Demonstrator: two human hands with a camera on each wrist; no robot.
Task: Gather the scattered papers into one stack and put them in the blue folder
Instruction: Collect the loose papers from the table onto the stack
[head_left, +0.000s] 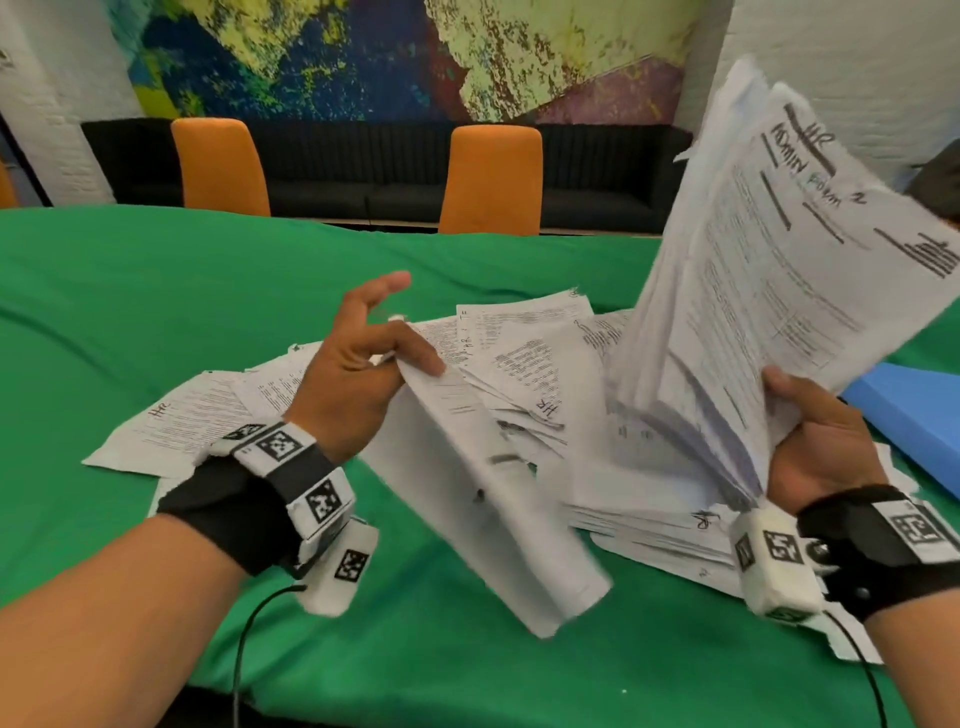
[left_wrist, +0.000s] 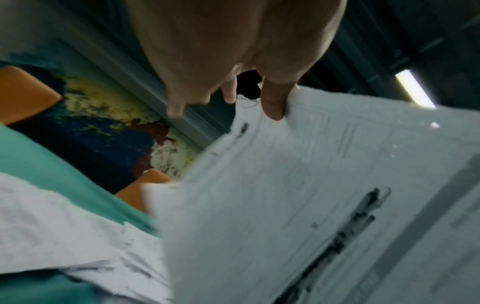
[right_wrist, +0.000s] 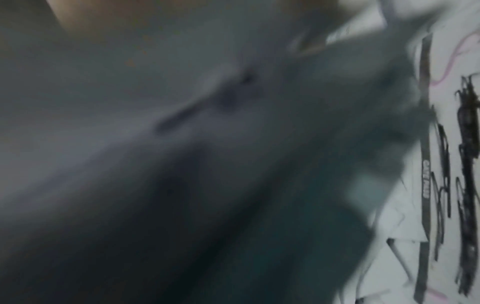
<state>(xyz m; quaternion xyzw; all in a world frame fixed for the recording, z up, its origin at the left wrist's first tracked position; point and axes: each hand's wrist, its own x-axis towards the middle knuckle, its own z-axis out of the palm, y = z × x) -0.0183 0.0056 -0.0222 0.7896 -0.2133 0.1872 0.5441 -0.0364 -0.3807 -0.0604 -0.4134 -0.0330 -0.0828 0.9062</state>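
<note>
My right hand (head_left: 810, 436) grips a thick stack of white printed papers (head_left: 769, 270) by its lower edge and holds it upright, fanned, above the table. My left hand (head_left: 363, 364) pinches the top corner of a loose sheet (head_left: 488, 483) that hangs down, blurred; in the left wrist view the thumb (left_wrist: 272, 105) presses on that sheet (left_wrist: 298, 185). More papers (head_left: 524, 358) lie scattered on the green tablecloth (head_left: 130, 312) between the hands. The blue folder (head_left: 914, 415) lies at the right edge, partly behind the stack. The right wrist view is dark and blurred, with only paper (right_wrist: 451, 164) showing.
Two orange chairs (head_left: 488, 182) and a dark sofa (head_left: 322, 171) stand behind the table's far edge. A single sheet marked HR (head_left: 176, 426) lies at the left of the pile. A black cable (head_left: 244, 649) runs off the near edge.
</note>
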